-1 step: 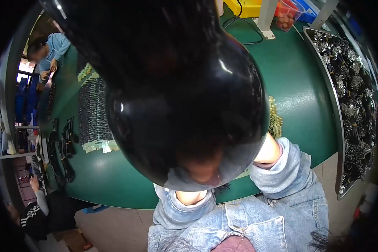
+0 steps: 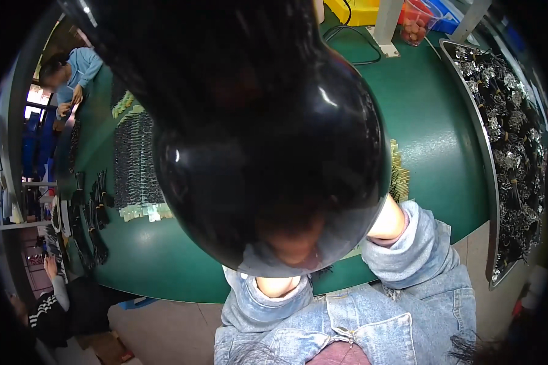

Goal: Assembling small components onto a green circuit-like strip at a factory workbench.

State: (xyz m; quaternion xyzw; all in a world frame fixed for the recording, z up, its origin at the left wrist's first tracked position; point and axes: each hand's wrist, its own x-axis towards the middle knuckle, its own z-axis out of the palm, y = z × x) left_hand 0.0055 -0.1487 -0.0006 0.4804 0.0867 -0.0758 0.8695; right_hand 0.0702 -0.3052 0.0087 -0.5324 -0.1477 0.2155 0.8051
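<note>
A large glossy black rounded object (image 2: 274, 158) fills the middle of the view and hides both my hands. Of my left hand only the wrist (image 2: 277, 286) shows, below the dark object's lower edge, in a rolled denim sleeve. My right wrist (image 2: 388, 220) comes out from its lower right side. Neither set of fingers can be seen, nor anything they may hold. Rows of dark strips with pale green ends (image 2: 140, 164) lie left of the black object. More yellow-green strip ends (image 2: 399, 173) show just above my right wrist.
The green table (image 2: 438, 158) curves around me. A metal tray (image 2: 493, 182) of bundled black cables with silver ends lies on the right. Cable bundles (image 2: 94, 225) lie left. A clear tub (image 2: 415, 27) stands far right. One co-worker (image 2: 73, 73) sits far left, another (image 2: 52, 304) lower left.
My right wrist and sleeve have shifted very slightly downward. Everything else looks the same.
</note>
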